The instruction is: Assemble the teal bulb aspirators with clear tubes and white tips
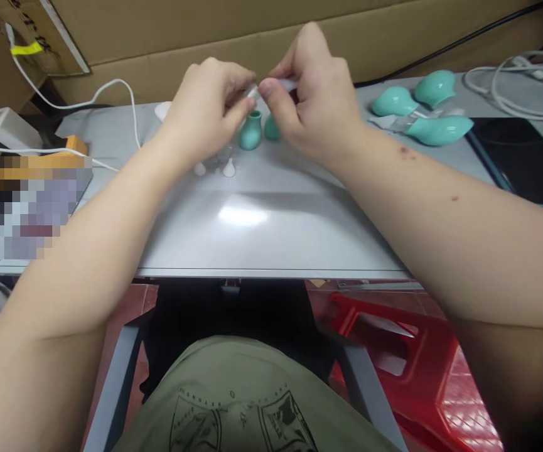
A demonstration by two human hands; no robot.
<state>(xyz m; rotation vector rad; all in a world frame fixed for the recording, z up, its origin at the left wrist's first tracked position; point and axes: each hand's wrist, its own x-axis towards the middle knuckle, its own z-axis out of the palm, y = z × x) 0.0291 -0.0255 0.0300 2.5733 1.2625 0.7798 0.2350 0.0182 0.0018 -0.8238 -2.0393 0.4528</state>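
Observation:
Above the back of the table, my left hand [208,107] pinches a small clear plastic piece [252,92]. Close beside it my right hand [316,97] is closed round a whitish translucent plastic part [289,83], mostly hidden by the fingers. The two parts nearly meet; whether they touch I cannot tell. Just below stands a teal rubber bulb [251,132] with its open neck up. A second teal bulb [272,129] is partly covered by my right hand. Small white cone-shaped tips [229,167] stand on the table under my left wrist.
Three teal bulbs with clear tips [434,129] lie at the back right, beside a dark tablet [525,157] and a coiled white cable [501,94]. On the left are a white charger [12,129] and a phone-like device [40,213]. A cardboard wall [181,31] closes the back.

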